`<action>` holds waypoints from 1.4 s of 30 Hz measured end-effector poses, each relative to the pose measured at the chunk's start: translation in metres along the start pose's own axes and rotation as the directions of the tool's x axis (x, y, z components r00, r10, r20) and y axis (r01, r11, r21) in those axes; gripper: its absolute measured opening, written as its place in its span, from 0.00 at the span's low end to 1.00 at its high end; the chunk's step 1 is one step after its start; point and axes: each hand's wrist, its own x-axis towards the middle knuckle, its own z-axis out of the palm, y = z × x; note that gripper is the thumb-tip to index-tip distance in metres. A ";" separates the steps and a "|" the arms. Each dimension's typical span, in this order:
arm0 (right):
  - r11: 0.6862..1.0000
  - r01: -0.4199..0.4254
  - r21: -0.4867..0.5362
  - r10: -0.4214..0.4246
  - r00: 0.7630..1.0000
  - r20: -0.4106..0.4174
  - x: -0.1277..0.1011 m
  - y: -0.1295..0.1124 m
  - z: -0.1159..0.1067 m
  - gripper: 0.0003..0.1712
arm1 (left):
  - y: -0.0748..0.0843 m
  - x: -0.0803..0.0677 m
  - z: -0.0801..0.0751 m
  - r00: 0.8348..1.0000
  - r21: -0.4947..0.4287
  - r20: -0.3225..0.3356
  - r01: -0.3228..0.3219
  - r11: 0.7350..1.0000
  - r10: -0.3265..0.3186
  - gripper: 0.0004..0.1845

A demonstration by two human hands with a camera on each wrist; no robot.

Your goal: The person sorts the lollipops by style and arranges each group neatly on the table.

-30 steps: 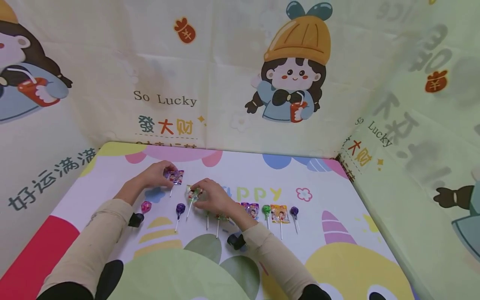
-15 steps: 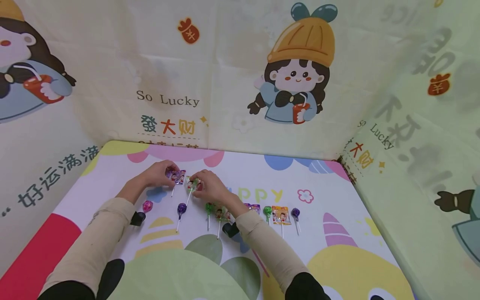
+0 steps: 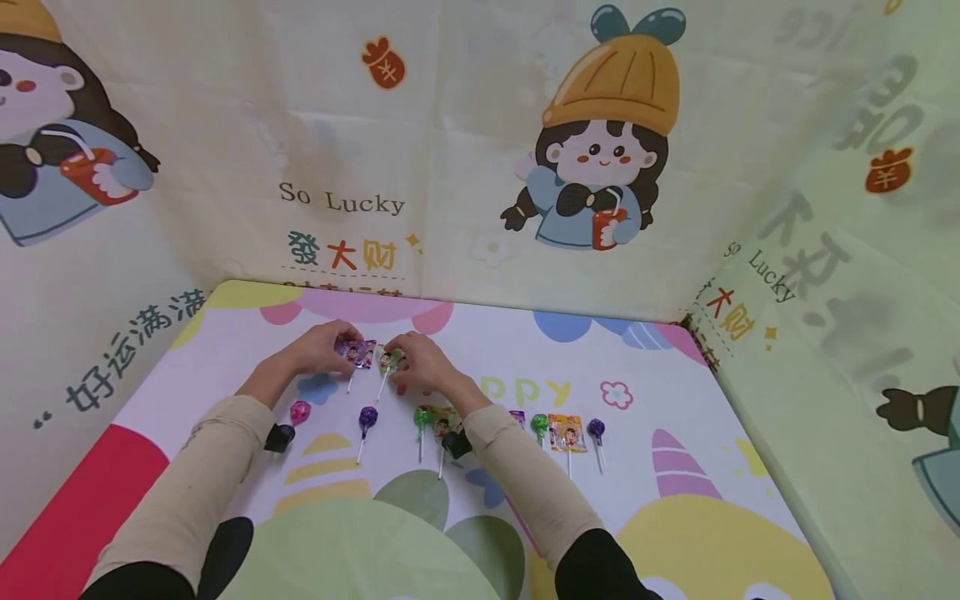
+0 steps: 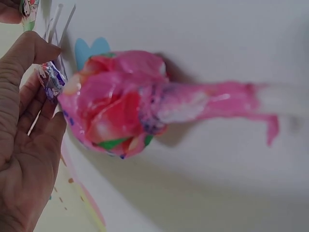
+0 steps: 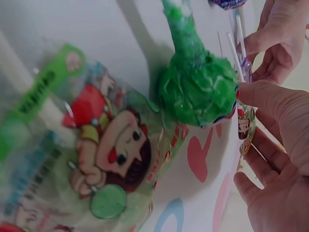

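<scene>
My left hand [image 3: 318, 348] pinches a flat lollipop in a purple wrapper [image 3: 362, 354] near the far left of the table; its white stick points toward me. Just right of it, my right hand [image 3: 426, 365] pinches a lollipop in a clear green wrapper [image 3: 392, 360], stick also toward me. The two wrappers lie side by side with a narrow gap. In the left wrist view, thumb and fingers meet the purple wrapper's edge [image 4: 52, 79]. Over in the right wrist view, the right thumb and fingers sit around the green-printed wrapper [image 5: 245, 126].
A round pink lollipop [image 3: 299, 412] and a round purple one [image 3: 367, 418] lie nearer me. A green ball lollipop [image 3: 423, 417] and a flat green-printed one [image 5: 123, 150] lie under the right wrist. Further right are another green lollipop [image 3: 539, 425], an orange-wrapped one [image 3: 567, 433] and a dark purple one [image 3: 596, 428].
My right hand has moved away from me with the green-wrapped lollipop, bringing it level with the purple-wrapped one. The left hand stays at its place. The head view has shifted slightly.
</scene>
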 end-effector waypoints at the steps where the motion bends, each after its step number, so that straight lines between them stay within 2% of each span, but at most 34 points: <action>1: 1.000 -0.002 0.005 0.002 1.000 0.002 0.001 0.001 0.000 0.27 | 0.000 0.000 0.000 1.000 -0.002 -0.001 -0.003 1.000 0.003 0.31; 8: 1.000 -0.012 0.021 0.012 1.000 0.004 0.009 0.006 -0.001 0.27 | -0.002 0.001 0.002 1.000 -0.007 -0.015 -0.027 1.000 0.027 0.31; 14: 1.000 0.010 0.001 -0.010 1.000 0.001 0.011 0.005 -0.004 0.27 | 0.001 0.002 0.003 1.000 -0.010 -0.008 -0.011 1.000 0.011 0.30; 25: 0.999 -0.039 -0.004 0.039 0.998 0.048 0.012 0.005 -0.003 0.27 | 0.004 -0.001 0.002 1.000 -0.013 0.001 0.000 1.000 0.000 0.30; 42: 0.999 -0.025 0.026 0.024 1.000 0.016 0.006 0.000 -0.007 0.31 | 0.001 -0.002 0.001 1.000 -0.019 -0.003 0.000 1.000 -0.001 0.30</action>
